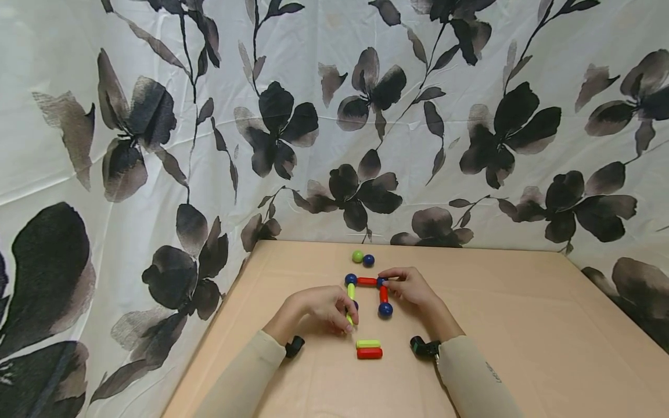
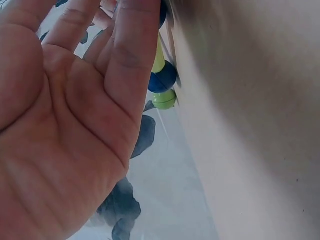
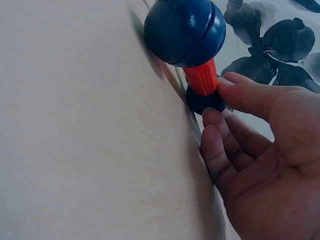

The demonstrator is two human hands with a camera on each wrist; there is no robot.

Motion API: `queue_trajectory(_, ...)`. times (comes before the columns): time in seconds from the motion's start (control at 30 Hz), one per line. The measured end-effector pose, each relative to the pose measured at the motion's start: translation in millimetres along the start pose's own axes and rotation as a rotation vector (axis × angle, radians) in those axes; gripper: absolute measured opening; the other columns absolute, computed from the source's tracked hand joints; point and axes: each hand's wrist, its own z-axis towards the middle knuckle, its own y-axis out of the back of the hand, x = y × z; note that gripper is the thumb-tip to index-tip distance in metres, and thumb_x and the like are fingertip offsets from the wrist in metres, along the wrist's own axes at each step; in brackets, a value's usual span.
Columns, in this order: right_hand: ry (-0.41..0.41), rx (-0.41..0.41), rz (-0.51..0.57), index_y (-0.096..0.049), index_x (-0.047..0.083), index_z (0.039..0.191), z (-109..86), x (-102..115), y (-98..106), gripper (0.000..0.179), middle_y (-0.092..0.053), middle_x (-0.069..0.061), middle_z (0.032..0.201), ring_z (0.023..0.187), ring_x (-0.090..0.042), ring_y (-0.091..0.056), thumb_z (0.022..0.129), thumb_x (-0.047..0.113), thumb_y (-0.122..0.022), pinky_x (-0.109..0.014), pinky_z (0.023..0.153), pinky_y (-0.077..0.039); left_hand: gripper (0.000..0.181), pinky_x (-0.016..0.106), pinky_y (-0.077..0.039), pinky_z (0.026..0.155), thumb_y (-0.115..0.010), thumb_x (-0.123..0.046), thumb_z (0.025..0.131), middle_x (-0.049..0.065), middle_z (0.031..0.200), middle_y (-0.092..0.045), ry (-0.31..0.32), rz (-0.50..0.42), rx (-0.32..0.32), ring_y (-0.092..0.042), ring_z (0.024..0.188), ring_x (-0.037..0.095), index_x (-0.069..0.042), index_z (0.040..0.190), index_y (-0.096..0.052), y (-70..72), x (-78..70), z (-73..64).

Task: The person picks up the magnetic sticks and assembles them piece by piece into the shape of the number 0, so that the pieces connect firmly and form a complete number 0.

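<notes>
L hand (image 1: 328,309) pinches lower lime rod (image 1: 349,319) by L-side blue ball (image 1: 356,305), contact hidden; R hand (image 1: 413,288) grips top-R blue ball (image 1: 381,283) of ball-and-rod frame (image 1: 367,281) on table (image 1: 502,313). Prob. mid-assembly, extending L side; next likely needs rod end aligned w/ ball.

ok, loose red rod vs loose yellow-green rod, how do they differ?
The red rod looks thicker than the yellow-green rod. The red rod lies nearer the head camera; the yellow-green rod sits just beyond it. Shared: similar length, both lying parallel on the table.
</notes>
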Motion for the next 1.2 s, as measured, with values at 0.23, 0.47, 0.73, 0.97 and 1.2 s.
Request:
queue_trajectory(0.23, 0.005, -0.004, 0.001, -0.071, -0.007, 0.124, -1.1, 0, 0, 0.028, -0.069, -0.021, 0.092, 0.069, -0.021, -0.054, 0.098, 0.001, -0.069, -0.026, 0.057, -0.050, 0.015, 0.028, -0.058, 0.064, -0.085, -0.012, 0.087, 0.006, 0.075, -0.074, 0.019, 0.001, -0.031, -0.065, 0.062, 0.020, -0.008, 0.099, -0.078, -1.3, -2.0, 0.7)
queue_trajectory(0.47, 0.016, -0.008, -0.001, -0.074, -0.004, 0.121, -1.9, 3, 0, 0.025, -0.070, -0.010, 0.085, 0.068, -0.018, -0.055, 0.096, 0.001, -0.070, -0.025, 0.057, -0.051, 0.016, 0.030, -0.059, 0.061, -0.086, -0.011, 0.086, 0.010, 0.075, -0.075, 0.030, 0.001, -0.053, -0.067, 0.059, 0.018, -0.005, 0.098, -0.078, -4.2, -3.4, 1.6)
queue_trajectory(0.73, -0.007, -0.031, -0.033, -0.075, -0.001, 0.121, 0.1, 2, -2, 0.024, -0.067, -0.007, 0.085, 0.065, -0.018, -0.054, 0.098, 0.001, -0.069, -0.024, 0.056, -0.049, 0.012, 0.032, -0.060, 0.058, -0.082, -0.015, 0.091, 0.010, 0.077, -0.076, 0.042, -0.023, -0.034, -0.070, 0.057, 0.020, -0.010, 0.101, -0.079, -1.8, -6.2, -2.1)
queue_trajectory(0.97, -0.007, -0.033, -0.040, -0.073, -0.002, 0.123, 0.7, 1, -3, 0.026, -0.065, -0.010, 0.088, 0.064, -0.018, -0.052, 0.098, 0.002, -0.068, -0.024, 0.054, -0.047, 0.010, 0.024, -0.045, 0.055, -0.075, -0.029, 0.097, 0.006, 0.076, -0.068, 0.017, 0.071, -0.267, -0.057, 0.060, 0.016, -0.020, 0.099, -0.079, 6.5, -3.5, 5.6)
queue_trajectory(1.2, 0.010, -0.065, -0.052, -0.074, -0.001, 0.121, 1.0, 1, -6, 0.024, -0.063, -0.009, 0.083, 0.060, -0.018, -0.049, 0.099, 0.002, -0.067, -0.023, 0.051, -0.044, 0.015, 0.034, -0.047, 0.084, -0.068, -0.024, 0.103, 0.002, 0.104, -0.064, -0.052, 0.019, -0.635, -0.056, 0.098, 0.021, -0.014, 0.111, -0.075, 15.8, 11.7, 30.0)
